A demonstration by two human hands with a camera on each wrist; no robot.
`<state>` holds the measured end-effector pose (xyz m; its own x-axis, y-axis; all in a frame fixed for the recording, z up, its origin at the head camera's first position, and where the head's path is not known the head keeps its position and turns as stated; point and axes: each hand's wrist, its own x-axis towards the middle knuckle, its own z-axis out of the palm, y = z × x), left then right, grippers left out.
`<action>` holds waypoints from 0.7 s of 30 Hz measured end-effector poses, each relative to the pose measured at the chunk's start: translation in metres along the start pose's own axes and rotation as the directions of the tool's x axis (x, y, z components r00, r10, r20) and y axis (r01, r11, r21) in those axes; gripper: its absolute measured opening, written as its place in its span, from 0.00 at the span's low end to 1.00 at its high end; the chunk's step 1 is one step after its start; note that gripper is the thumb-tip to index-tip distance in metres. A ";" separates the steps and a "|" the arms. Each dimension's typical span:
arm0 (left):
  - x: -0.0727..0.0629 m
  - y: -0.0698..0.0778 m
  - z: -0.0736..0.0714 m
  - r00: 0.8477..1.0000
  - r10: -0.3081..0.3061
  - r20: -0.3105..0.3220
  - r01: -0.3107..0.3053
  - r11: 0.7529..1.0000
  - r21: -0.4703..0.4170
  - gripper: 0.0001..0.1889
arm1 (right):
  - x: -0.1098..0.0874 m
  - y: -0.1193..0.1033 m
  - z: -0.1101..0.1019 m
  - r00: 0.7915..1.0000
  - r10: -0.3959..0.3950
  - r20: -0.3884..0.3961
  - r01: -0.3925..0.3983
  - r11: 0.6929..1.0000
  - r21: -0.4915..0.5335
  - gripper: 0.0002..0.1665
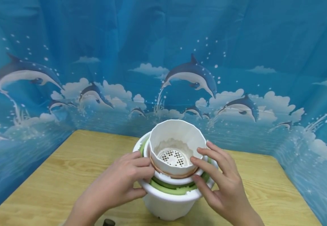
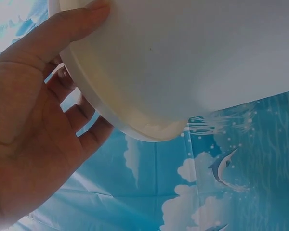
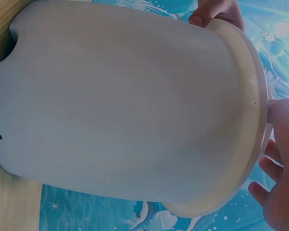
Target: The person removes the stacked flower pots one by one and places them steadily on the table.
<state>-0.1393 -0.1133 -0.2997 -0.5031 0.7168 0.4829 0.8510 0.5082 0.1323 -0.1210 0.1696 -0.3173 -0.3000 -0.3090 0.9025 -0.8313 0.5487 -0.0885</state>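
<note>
A blue curtain (image 1: 163, 47) with dolphins and clouds is hung behind everything. In front of it a wooden table (image 1: 53, 175) is seen. Near the front middle of the table a big white pot (image 1: 169, 204) is stood, and a green ring (image 1: 174, 189) is set just inside its rim. More white pots are stacked inside it — the top one is a small white pot (image 1: 174, 138) with a brown band low on its wall and a round grid at its bottom. The stack is held from both sides. The left hand (image 1: 123, 185) is curled round the left side, with the thumb on the big pot's wall and the fingers by the inner rims. The right hand (image 1: 222, 185) is placed on the right side, with its fingers bent round the small pot and the rims. A small dark thing (image 1: 108, 222) is seen at the table's front edge — what it is cannot be told.
</note>
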 end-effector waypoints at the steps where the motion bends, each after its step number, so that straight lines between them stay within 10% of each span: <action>1: 0.000 0.000 0.000 1.000 0.001 -0.003 -0.001 1.000 -0.005 0.20 | 0.000 0.000 0.000 1.000 0.002 0.000 -0.002 1.000 -0.006 0.20; 21: 0.000 0.001 -0.002 0.999 -0.030 0.021 0.030 1.000 -0.005 0.19 | 0.001 -0.007 0.013 0.995 -0.034 -0.091 0.030 0.998 -0.046 0.17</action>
<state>-0.1383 -0.1141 -0.2982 -0.5311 0.7115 0.4602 0.8365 0.5268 0.1509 -0.1217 0.1553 -0.3219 -0.2275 -0.2559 0.9395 -0.8175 0.5744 -0.0415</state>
